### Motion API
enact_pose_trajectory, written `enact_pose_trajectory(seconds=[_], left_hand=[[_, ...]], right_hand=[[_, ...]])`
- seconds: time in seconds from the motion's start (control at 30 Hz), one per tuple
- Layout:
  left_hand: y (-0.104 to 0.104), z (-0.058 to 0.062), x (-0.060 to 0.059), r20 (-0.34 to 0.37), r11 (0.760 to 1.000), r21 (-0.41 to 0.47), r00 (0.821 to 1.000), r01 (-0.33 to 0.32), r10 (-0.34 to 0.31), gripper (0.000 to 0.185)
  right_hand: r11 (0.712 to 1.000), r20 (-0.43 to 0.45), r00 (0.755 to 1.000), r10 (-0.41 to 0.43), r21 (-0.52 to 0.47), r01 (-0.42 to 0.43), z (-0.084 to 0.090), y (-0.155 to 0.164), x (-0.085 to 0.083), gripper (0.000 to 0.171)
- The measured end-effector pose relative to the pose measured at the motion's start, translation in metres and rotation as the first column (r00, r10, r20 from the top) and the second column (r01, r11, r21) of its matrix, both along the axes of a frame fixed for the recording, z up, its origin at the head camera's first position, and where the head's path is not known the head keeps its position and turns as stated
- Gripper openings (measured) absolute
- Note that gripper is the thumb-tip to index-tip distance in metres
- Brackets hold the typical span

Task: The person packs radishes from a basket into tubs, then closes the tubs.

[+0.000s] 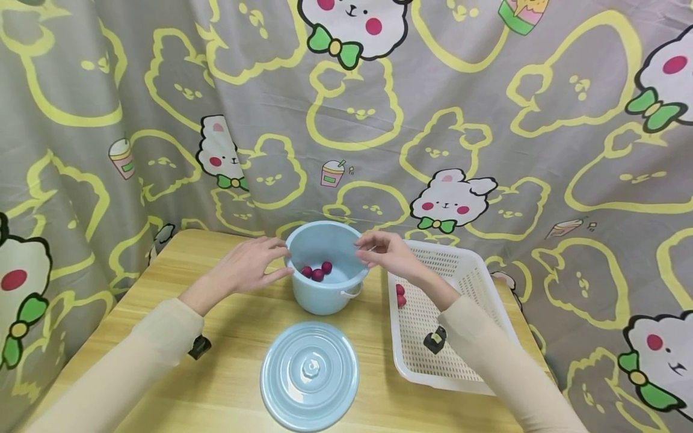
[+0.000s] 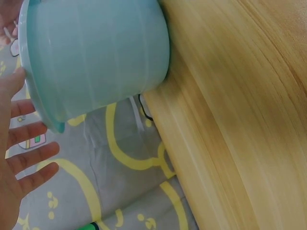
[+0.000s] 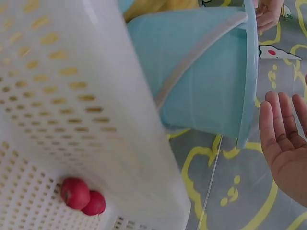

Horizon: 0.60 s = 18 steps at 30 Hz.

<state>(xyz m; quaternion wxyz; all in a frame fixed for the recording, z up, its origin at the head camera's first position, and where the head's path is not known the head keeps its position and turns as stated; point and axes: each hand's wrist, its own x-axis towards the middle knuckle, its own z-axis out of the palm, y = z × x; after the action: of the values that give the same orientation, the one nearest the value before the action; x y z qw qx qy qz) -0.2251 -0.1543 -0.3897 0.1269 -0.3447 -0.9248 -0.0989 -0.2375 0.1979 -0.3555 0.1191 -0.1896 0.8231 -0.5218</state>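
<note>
Near the middle of the head view, both hands flank a light blue bucket that stands on the wooden table. Left hand at its left rim, fingers spread and relaxed, gripping nothing. Right hand at the right rim, fingers loosely extended, likewise holding nothing. Three red fruits lie inside the bucket. Below it sits the blue lid. Right of centre, a white perforated basket holds two more red fruits.

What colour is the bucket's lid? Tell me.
Light blue lid, lying on the table; the head view shows it best.
</note>
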Motion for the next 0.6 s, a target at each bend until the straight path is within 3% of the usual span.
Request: enact_pose_trajectory(seconds=[0.6], left_hand=[[-0.001, 0.0, -0.001, -0.011, 1.0, 0.004, 1.0, 0.006, -0.006, 0.043]], right_hand=[[0.993, 0.006, 0.995, -0.098, 0.074, 0.097, -0.009, 0.06, 0.009, 0.037]])
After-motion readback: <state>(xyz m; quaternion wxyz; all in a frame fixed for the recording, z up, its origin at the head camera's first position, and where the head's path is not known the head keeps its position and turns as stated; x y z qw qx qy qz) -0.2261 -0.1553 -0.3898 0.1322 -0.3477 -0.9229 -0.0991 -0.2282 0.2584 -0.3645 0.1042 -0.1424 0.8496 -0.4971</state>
